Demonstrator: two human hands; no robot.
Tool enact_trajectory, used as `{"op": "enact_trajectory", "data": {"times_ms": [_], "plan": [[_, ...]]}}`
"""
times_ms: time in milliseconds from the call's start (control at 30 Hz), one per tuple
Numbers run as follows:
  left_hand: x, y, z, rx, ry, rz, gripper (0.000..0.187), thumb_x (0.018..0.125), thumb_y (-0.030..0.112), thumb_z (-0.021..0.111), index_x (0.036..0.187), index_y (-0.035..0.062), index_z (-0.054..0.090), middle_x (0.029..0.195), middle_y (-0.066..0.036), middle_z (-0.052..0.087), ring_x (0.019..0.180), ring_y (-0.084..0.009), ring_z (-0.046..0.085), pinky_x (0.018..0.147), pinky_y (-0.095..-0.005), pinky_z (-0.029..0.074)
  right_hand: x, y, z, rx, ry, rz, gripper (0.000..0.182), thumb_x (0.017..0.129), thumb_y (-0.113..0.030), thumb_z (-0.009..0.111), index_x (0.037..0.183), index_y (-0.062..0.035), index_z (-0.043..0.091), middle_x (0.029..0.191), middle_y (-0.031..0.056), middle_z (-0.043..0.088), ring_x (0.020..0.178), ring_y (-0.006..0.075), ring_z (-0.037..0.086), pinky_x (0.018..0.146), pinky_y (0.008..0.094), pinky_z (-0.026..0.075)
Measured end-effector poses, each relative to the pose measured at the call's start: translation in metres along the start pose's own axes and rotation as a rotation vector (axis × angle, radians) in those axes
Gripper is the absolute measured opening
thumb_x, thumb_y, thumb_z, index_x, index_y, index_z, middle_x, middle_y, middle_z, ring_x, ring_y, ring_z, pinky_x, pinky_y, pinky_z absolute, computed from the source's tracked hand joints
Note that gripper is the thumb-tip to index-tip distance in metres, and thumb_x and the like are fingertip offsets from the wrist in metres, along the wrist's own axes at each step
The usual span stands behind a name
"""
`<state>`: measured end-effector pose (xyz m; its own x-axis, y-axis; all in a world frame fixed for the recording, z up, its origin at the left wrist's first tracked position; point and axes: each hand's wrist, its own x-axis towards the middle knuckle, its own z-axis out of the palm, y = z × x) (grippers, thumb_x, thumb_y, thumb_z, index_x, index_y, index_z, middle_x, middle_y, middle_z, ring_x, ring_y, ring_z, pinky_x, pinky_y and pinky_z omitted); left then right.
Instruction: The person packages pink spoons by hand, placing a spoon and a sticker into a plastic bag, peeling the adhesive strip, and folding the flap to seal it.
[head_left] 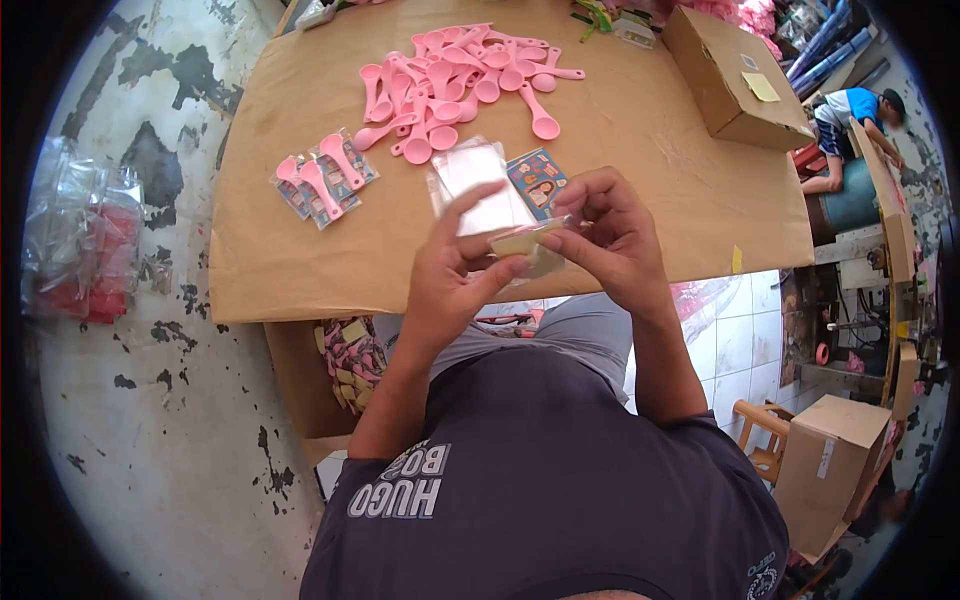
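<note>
My left hand (455, 275) and my right hand (612, 238) meet over the near edge of a brown cardboard-covered table (650, 150). Together they pinch a small clear plastic bag (528, 245) with a yellowish card inside. Just beyond my fingers lies a stack of clear bags (475, 180) and a sticker sheet with cartoon figures (538, 182). A heap of pink plastic spoons (450, 85) lies farther back. At the left sit packed bags holding pink spoons (325, 180).
A closed cardboard box (730, 75) rests on the table's right far corner. Bags of red items (80, 250) lie on the floor at left. An open box of packed goods (345, 365) stands under the table. Another person (850, 115) sits at far right. A carton (830, 465) stands lower right.
</note>
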<state>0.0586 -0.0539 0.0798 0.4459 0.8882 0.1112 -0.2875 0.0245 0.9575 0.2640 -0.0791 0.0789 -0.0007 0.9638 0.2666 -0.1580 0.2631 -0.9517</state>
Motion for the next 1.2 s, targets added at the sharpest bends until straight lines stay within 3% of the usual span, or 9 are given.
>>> {"op": "enact_trajectory", "data": {"times_ms": [300,433,533,600,733,867,933,1100,1200], "plan": [[-0.011,0.003,-0.040,0.275,0.006,0.111,0.028,0.095,-0.003,0.069,0.122,-0.0017,0.071,0.108,-0.011,0.078,0.102,-0.0136,0.072,0.086,-0.0288,0.058,-0.005,0.002,0.002,-0.418,-0.046,0.105,0.025,0.087,-0.006,0.080,0.109,-0.0065,0.068,0.085,-0.0067,0.054,0.069,-0.0003,0.042,0.059,0.0177,0.032],[0.008,0.027,-0.096,0.810,0.259,0.664,0.036,0.090,-0.010,0.065,0.122,0.0051,0.072,0.118,-0.013,0.076,0.115,-0.0264,0.071,0.095,-0.0366,0.056,0.005,0.002,-0.011,-0.519,0.086,0.062,0.015,0.091,-0.011,0.077,0.103,-0.0053,0.070,0.082,-0.0049,0.057,0.067,0.0012,0.043,0.058,0.0199,0.035],[0.015,0.040,-0.144,0.992,0.309,0.663,0.041,0.088,-0.013,0.062,0.123,0.0052,0.069,0.128,-0.017,0.070,0.126,-0.0313,0.065,0.098,-0.0380,0.055,0.014,-0.008,-0.015,-1.051,0.202,-0.021,0.026,0.093,-0.025,0.075,0.106,-0.0036,0.069,0.096,0.0087,0.067,0.084,0.0227,0.061,0.075,0.0361,0.049],[0.014,0.030,-0.170,1.299,0.415,0.397,0.037,0.095,-0.008,0.057,0.129,0.0030,0.065,0.137,-0.017,0.065,0.128,-0.0315,0.063,0.102,-0.0333,0.050,0.013,0.010,-0.018,-1.159,0.223,-0.003,0.030,0.092,-0.028,0.076,0.108,-0.0034,0.068,0.100,0.0108,0.066,0.093,0.0270,0.060,0.081,0.0398,0.049],[0.014,0.012,-0.163,1.065,0.394,0.408,0.043,0.090,-0.008,0.056,0.129,0.0052,0.064,0.140,-0.018,0.062,0.135,-0.0368,0.054,0.107,-0.0449,0.048,0.022,0.030,-0.005,-1.286,0.233,0.164,0.041,0.088,-0.034,0.079,0.110,-0.0018,0.065,0.107,0.0136,0.063,0.107,0.0327,0.059,0.090,0.0459,0.049],[0.022,-0.008,-0.158,1.277,0.202,0.368,0.033,0.097,0.012,0.060,0.129,0.0042,0.065,0.141,-0.017,0.061,0.136,-0.0364,0.053,0.116,-0.0504,0.036,0.031,0.040,-0.005,-1.271,0.189,0.206,0.043,0.086,-0.034,0.082,0.106,-0.0011,0.064,0.105,0.0144,0.062,0.106,0.0326,0.058,0.089,0.0440,0.049],[0.025,-0.014,-0.166,1.432,0.154,0.349,0.033,0.099,0.019,0.061,0.129,0.0039,0.066,0.141,-0.017,0.061,0.137,-0.0359,0.052,0.118,-0.0521,0.033,0.035,0.049,-0.018,-1.066,0.202,0.145,0.036,0.085,-0.028,0.084,0.099,-0.0019,0.064,0.087,0.0083,0.062,0.082,0.0186,0.059,0.074,0.0344,0.050],[0.020,-0.003,-0.184,1.315,0.233,0.276,0.030,0.101,0.025,0.061,0.121,0.0032,0.070,0.137,-0.017,0.065,0.139,-0.0346,0.051,0.121,-0.0530,0.027,0.036,0.047,-0.030,-0.902,0.277,0.289,0.031,0.090,-0.026,0.080,0.094,0.0009,0.066,0.076,0.0040,0.062,0.068,0.0116,0.052,0.065,0.0303,0.046],[0.017,-0.001,-0.154,1.199,0.398,0.401,0.027,0.100,0.026,0.065,0.109,0.0018,0.072,0.116,-0.016,0.071,0.115,-0.0340,0.064,0.104,-0.0465,0.044,0.035,0.051,-0.032,-0.890,0.313,0.247,0.029,0.094,-0.025,0.075,0.095,0.0030,0.067,0.075,0.0091,0.062,0.067,0.0157,0.054,0.065,0.0333,0.045]]}}
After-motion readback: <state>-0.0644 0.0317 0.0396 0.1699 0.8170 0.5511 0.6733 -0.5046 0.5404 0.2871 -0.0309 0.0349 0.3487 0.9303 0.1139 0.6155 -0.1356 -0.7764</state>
